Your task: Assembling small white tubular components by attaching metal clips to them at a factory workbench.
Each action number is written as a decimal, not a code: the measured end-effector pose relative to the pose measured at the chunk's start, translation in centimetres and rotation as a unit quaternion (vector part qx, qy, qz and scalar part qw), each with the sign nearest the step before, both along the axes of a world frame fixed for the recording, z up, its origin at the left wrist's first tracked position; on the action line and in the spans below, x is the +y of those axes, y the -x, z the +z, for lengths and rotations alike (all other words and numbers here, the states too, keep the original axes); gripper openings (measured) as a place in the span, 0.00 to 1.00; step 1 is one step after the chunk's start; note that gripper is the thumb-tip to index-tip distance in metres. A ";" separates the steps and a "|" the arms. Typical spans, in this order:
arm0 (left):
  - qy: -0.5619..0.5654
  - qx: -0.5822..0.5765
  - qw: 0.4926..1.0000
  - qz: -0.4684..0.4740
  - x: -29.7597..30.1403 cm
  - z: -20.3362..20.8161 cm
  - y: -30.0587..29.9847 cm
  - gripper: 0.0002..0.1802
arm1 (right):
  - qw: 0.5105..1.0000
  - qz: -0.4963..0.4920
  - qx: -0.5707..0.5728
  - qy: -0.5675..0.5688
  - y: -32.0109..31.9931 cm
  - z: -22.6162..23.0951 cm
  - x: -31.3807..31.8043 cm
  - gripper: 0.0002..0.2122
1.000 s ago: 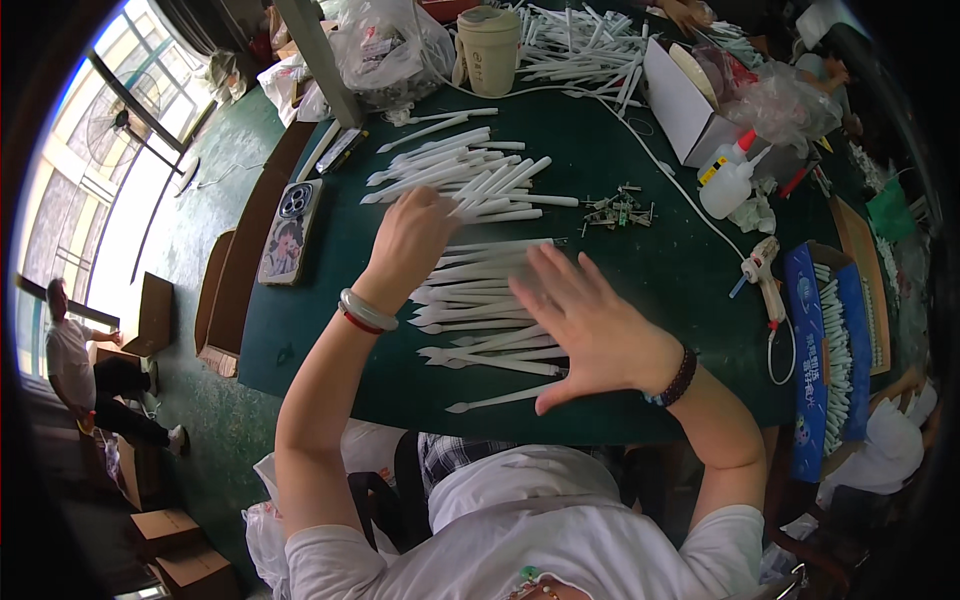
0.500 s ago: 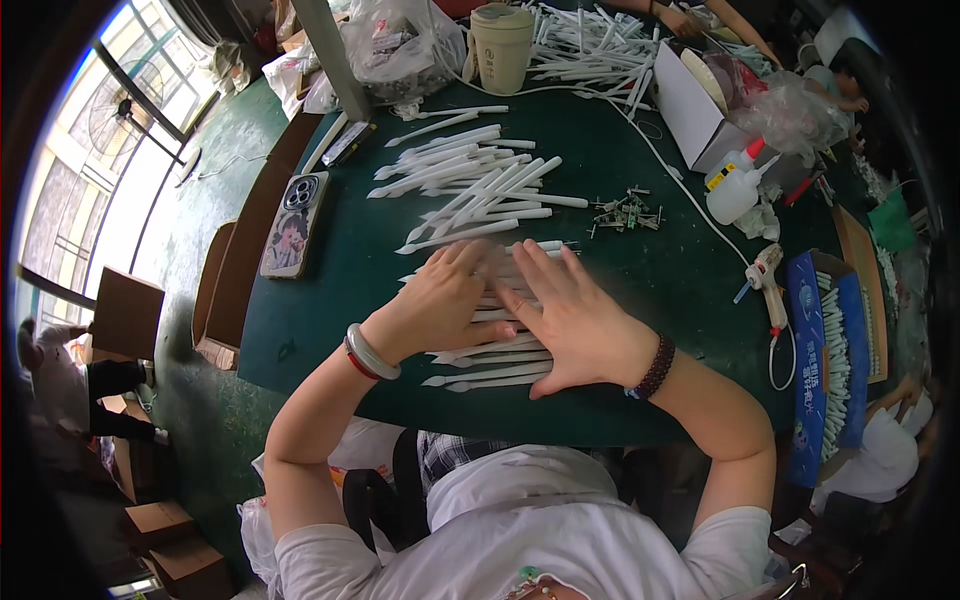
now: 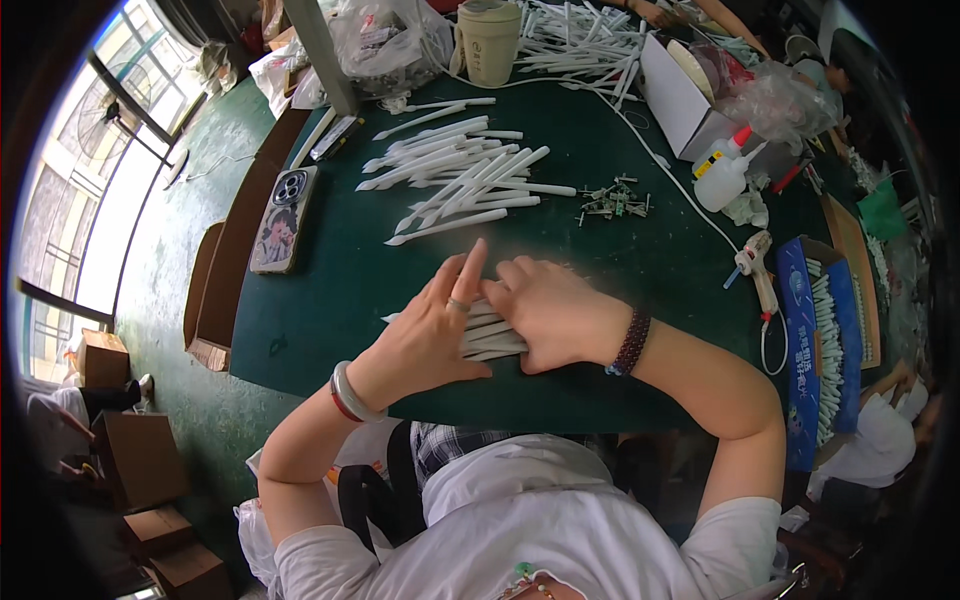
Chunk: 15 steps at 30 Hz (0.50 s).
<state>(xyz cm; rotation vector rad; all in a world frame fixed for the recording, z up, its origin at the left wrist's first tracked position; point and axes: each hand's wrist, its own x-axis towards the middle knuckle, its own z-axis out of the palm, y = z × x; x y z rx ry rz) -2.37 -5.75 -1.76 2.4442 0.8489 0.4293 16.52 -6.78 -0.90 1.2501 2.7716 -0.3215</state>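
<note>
Between my hands lies a row of white candle-like sticks (image 3: 490,332) with pointed tips, partly hidden under my fingers. My left hand (image 3: 425,325), with a ring and bangle, rests over their tip ends, fingers and thumb stretched apart. My right hand (image 3: 565,312) curls around their other ends, its fingers bent over the top edge and its thumb at the near side. Beyond my hands, a loose pile of similar white sticks (image 3: 455,170) lies on the green table (image 3: 330,330). Small green circuit boards with metal pins (image 3: 615,198) lie right of that pile.
A phone (image 3: 284,220) lies at the left. On the right are a glue gun (image 3: 757,270), glue bottles (image 3: 722,180) and a blue box (image 3: 800,345) of white sticks. A cup (image 3: 488,42), a white carton (image 3: 683,100) and more sticks stand far back, near another person's hands (image 3: 655,14).
My hands have gone from lying flat over the sticks to pressing in from both ends. The right hand's fingers have curled, and the sticks lie closer together. The view has shifted slightly.
</note>
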 end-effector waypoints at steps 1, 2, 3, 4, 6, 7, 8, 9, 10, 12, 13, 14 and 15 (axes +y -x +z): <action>-0.009 0.035 0.999 0.036 -0.6 0.1 0.2 0.61 | 1.000 -0.014 -0.010 0.007 0.7 0.3 -0.2 0.26; -0.023 0.062 0.996 0.057 -0.9 0.3 0.0 0.59 | 1.000 -0.020 -0.008 -0.011 0.9 0.1 -0.5 0.28; -0.008 0.067 0.996 0.065 -1.2 0.7 -0.1 0.56 | 0.999 -0.015 0.008 -0.052 0.9 -0.8 -0.5 0.27; -0.018 0.044 0.997 0.063 -1.3 0.4 -0.5 0.55 | 0.999 -0.010 0.005 -0.036 1.0 -0.9 -0.2 0.26; -0.012 0.042 0.997 0.061 -1.4 -0.2 -1.5 0.54 | 0.998 -0.005 0.027 -0.060 0.6 -1.4 -0.2 0.15; 0.012 0.037 0.998 0.059 -1.2 -0.2 -1.9 0.53 | 0.996 -0.005 0.047 -0.077 0.5 -1.8 -0.2 0.12; 0.013 0.045 0.997 0.064 -1.3 -0.2 -2.0 0.53 | 0.997 -0.008 0.048 -0.061 0.6 -1.8 -0.2 0.14; 0.013 0.054 0.996 0.075 -1.5 -0.2 -2.1 0.53 | 0.997 -0.009 0.045 -0.063 0.6 -1.7 -0.3 0.14; -0.010 0.040 0.997 0.070 -1.5 -0.3 -2.6 0.53 | 0.997 -0.008 0.043 -0.064 0.4 -1.7 -0.5 0.14; -0.016 0.070 0.995 0.071 -1.5 0.0 -3.5 0.53 | 0.989 -0.031 0.000 -0.147 -0.2 -1.1 -1.3 0.21; -0.016 0.106 0.991 0.086 -1.4 0.1 -3.9 0.53 | 0.972 -0.042 -0.014 -0.231 -0.8 -1.0 -1.9 0.24; -0.028 0.118 0.990 0.079 -1.2 -0.2 -4.0 0.52 | 0.946 -0.063 -0.025 -0.318 -1.3 -0.6 -3.1 0.29; -0.032 0.117 0.990 0.072 -1.2 0.0 -4.2 0.52 | 0.957 -0.079 0.012 -0.278 -1.9 0.5 -4.2 0.30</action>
